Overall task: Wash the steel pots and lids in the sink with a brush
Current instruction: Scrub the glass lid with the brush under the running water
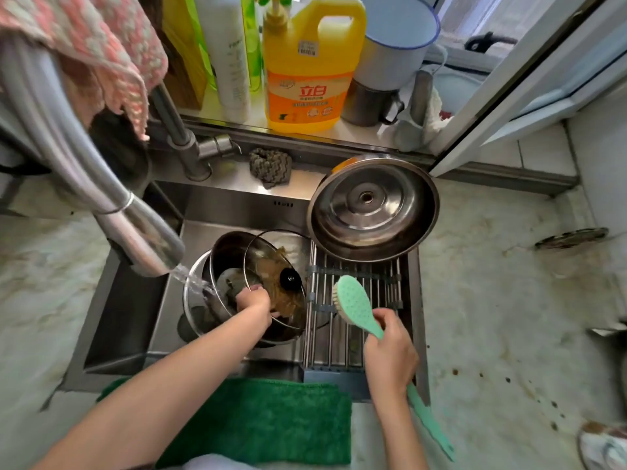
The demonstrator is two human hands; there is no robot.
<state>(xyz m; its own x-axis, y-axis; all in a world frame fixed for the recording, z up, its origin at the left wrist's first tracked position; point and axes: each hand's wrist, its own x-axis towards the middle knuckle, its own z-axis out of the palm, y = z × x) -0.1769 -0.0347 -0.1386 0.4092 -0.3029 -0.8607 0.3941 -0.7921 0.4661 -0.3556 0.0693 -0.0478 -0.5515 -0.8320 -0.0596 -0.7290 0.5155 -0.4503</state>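
Worktop (pixel 492 300): pale marbled stone on both sides of the sink, brown specks to the sink's right
Sink (pixel 234 205): steel basin, the landmark for everything here
Green cloth (pixel 271 422): lies over the sink's near edge
Faucet (pixel 146 239): leans in over the sink's left side — water runs from its head onto the pot rim
Large steel lid (pixel 373 208): underside up, tilted at the sink's far right corner, resting on the rack
Drying rack (pixel 353 337): steel bars across the sink's right part
Steel pot (pixel 200 300): in the sink's middle, a second pot nested inside it
Glass lid (pixel 271 266): black knob, streaked with brown residue, tilted over the pots in the sink
Detergent bottle (pixel 305 79): yellow, on the ledge behind the sink
Brush (pixel 356 307): mint green, head raised over the rack
Right hand (pixel 390 351): fingers closed around the brush handle, above the sink's right front
Left hand (pixel 254 300): down in the sink — gripping the near edge of the glass lid
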